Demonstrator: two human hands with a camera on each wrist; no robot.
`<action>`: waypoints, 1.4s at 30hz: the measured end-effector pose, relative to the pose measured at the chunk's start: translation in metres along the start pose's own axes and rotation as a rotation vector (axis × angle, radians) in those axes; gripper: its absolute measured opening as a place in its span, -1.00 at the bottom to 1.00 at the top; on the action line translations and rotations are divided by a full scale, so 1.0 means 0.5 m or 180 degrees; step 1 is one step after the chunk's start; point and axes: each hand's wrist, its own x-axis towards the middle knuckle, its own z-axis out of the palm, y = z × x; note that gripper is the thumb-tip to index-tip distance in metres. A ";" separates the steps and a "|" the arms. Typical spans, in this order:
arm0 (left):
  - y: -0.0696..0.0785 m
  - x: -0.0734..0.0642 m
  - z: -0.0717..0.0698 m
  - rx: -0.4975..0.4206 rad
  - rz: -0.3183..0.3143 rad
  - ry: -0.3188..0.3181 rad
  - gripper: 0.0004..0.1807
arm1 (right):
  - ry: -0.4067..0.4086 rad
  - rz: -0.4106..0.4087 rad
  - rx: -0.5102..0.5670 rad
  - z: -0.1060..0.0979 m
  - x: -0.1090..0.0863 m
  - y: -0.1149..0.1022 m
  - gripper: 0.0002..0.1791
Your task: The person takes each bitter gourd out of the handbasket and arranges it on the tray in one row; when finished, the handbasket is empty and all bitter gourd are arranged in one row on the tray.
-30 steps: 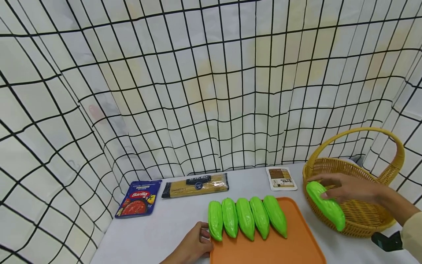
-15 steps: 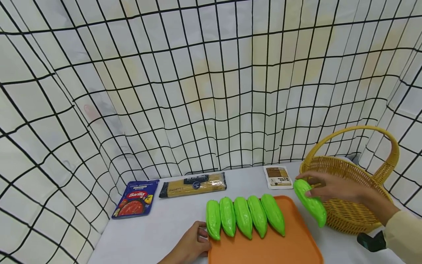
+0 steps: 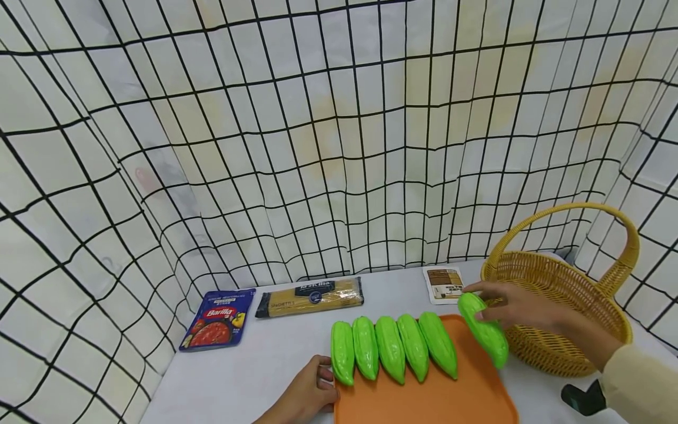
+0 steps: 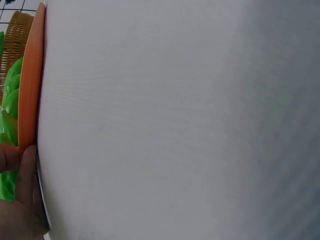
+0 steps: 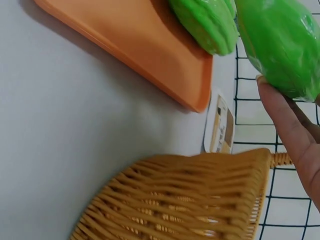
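My right hand (image 3: 521,306) holds a glossy green bitter melon (image 3: 483,330) over the right edge of the orange tray (image 3: 424,406). In the right wrist view the same melon (image 5: 280,45) hangs above table height, fingertips against its lower end. Several more green bitter melons (image 3: 392,350) lie side by side in a row along the tray's far part, their pointed ends toward me. At the tray's left side, my left hand (image 3: 307,388) grips the rim. Up close in the left wrist view, fingers (image 4: 27,170) lie on both sides of that rim (image 4: 31,90).
A yellow wicker basket (image 3: 551,359) with a tall handle stands right of the tray, under my right forearm. Behind the tray lie a spaghetti pack (image 3: 312,297) and a small white-and-brown packet (image 3: 444,284). A blue Barilla pouch (image 3: 218,321) lies farther left. Netted white sheeting (image 3: 339,147) encloses the table.
My right hand has carried the bitter melon leftward, from over the basket to the tray's right edge. The left hand keeps its place at the tray; the head view shifted slightly.
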 end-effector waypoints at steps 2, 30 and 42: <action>0.000 0.000 -0.001 0.0010 -0.0013 0.0002 -0.30 | 0.0005 -0.0001 0.0057 0.008 0.005 0.002 -0.25; 0.000 0.003 -0.001 0.0020 -0.0075 -0.0008 -0.31 | 0.0467 0.0185 -0.0154 0.082 0.056 0.017 -0.29; -0.001 0.005 -0.004 0.0009 -0.0085 -0.0056 -0.31 | 0.1119 0.0507 -0.0388 0.125 0.062 0.014 -0.26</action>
